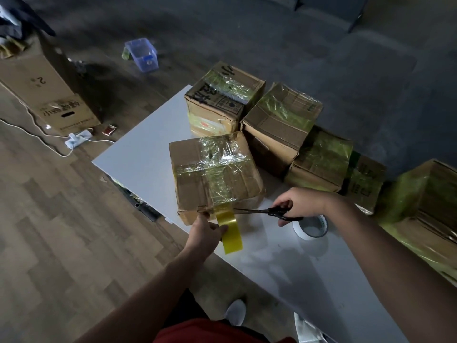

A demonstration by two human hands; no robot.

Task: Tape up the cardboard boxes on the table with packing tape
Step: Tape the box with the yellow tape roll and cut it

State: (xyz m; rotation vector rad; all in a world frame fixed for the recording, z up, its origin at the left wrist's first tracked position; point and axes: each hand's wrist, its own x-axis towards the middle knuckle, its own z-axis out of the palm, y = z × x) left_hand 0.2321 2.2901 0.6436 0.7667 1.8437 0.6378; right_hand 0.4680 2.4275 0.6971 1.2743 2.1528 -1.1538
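Note:
A cardboard box (197, 191) crossed with clear-yellow tape sits near the front-left edge of the white table (138, 154). My left hand (204, 231) grips a yellow tape roll (231, 235) just below the box's front edge, a strip running from the roll up onto the box. My right hand (300, 201) holds black scissors (272, 212) whose blades point left and reach the tape strip by the box. Three other taped boxes (222, 100), (279, 125), (321, 164) stand in a row behind.
A white tape roll (310, 229) lies on the table under my right wrist. More taped boxes (420, 211) crowd the right side. On the floor at left are a big carton (49, 95), a power strip (78, 139) and a blue plastic bin (142, 54).

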